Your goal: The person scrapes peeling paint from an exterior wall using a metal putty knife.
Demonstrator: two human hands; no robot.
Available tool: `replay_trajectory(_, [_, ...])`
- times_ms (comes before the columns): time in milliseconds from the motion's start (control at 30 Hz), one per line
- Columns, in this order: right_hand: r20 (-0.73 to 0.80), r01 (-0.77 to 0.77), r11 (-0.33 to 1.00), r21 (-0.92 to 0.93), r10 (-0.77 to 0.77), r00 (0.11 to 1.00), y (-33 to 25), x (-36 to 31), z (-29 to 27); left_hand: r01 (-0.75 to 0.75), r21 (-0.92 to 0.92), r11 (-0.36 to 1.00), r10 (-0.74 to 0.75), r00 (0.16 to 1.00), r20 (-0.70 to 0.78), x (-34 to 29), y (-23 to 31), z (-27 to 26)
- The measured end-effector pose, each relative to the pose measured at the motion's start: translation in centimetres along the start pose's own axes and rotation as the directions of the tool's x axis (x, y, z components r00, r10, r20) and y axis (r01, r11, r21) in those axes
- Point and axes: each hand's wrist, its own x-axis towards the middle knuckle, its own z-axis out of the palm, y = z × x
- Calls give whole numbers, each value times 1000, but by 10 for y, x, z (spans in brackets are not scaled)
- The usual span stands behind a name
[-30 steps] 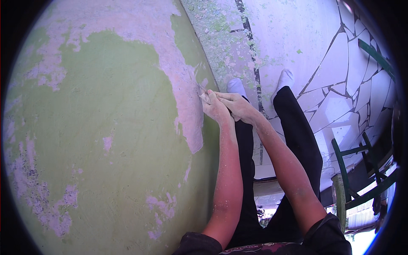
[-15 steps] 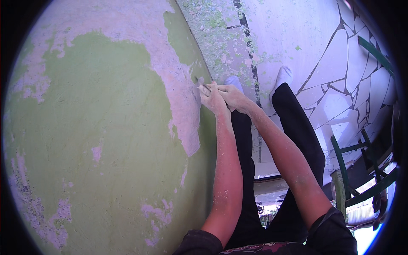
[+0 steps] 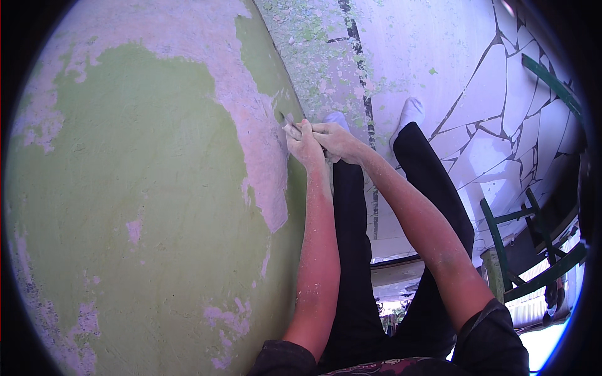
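My left hand (image 3: 305, 148) and my right hand (image 3: 340, 141), both coated in pale dust, are closed together around a slim scraper (image 3: 286, 120). Only its thin grey tip shows past my fingers; the handle is hidden in my grip. The tip meets the green painted wall (image 3: 157, 138), beside a long bare patch (image 3: 260, 150) where the paint is off and pinkish-white plaster shows. Whether the tip presses into the paint or just touches it, I cannot tell.
Green and pale paint flakes (image 3: 313, 37) litter the floor along the wall's foot. My feet in white socks (image 3: 411, 113) stand on floor of irregular pale stone pieces (image 3: 489, 147). Dark green frames (image 3: 514, 216), perhaps furniture, stand at the right.
The whole view has shifted slightly, so wall and floor sit a little further left. My hands keep the same joint grip, with the scraper tip at nearly the same spot on the wall.
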Motion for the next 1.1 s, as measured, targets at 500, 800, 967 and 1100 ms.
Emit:
replay_trajectory(500, [17,-117,984,134,115,993,36,-39,2,36,209,977,-24,998,-59,-49,-17,-15])
replay_trajectory(800, [93,-178,957,230,160,983,42,-24,6,31,175,984,-25,999,-33,-28,-30,-32])
replay_trajectory(967, [136,-233,948,217,207,969,40,-41,-5,89,177,980,-75,993,-87,-48,-33,-22])
replay_trajectory(1100, [64,-151,954,259,139,988,46,-20,7,-17,300,954,30,999,-39,-23,-35,-30])
